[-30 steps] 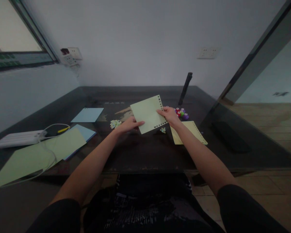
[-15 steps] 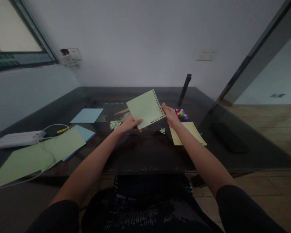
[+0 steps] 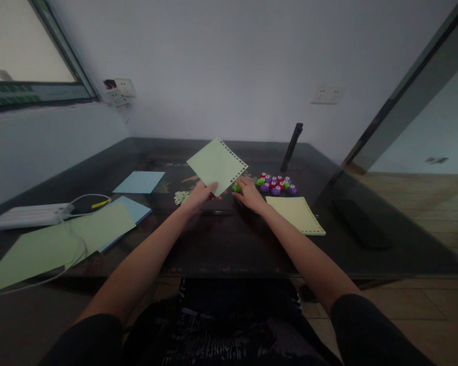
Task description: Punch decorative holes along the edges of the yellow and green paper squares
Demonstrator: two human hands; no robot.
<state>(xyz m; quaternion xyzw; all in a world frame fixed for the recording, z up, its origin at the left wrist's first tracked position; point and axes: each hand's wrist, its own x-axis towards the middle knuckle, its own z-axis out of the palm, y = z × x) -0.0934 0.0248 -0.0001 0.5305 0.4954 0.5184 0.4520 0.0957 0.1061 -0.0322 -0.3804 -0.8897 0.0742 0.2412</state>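
My left hand (image 3: 202,195) pinches the lower corner of a pale green sheet of paper (image 3: 217,163), its thumb on top. The sheet is tilted above the desk, with punched shapes along its right-hand edges. My right hand (image 3: 250,194) is low over the desk, thumb and fingers around a small green craft punch (image 3: 236,188). To its right stand several red, purple and green craft punches (image 3: 276,190) in a cluster. Close to my left hand lies a heap of small punched-out paper pieces (image 3: 181,197), partly covered by the hand.
A stack of yellowish sheets (image 3: 295,213) with punched edges lies right of my right forearm. Further left are a light blue sheet (image 3: 139,182), a long green sheet (image 3: 72,234) and a white power strip (image 3: 30,216) with a cable. A black upright object (image 3: 292,147) stands at the back right.
My right hand has let go of the sheet and moved left and down to the green craft punch. The sheet has shifted left and turned in my left hand. More punches now show.
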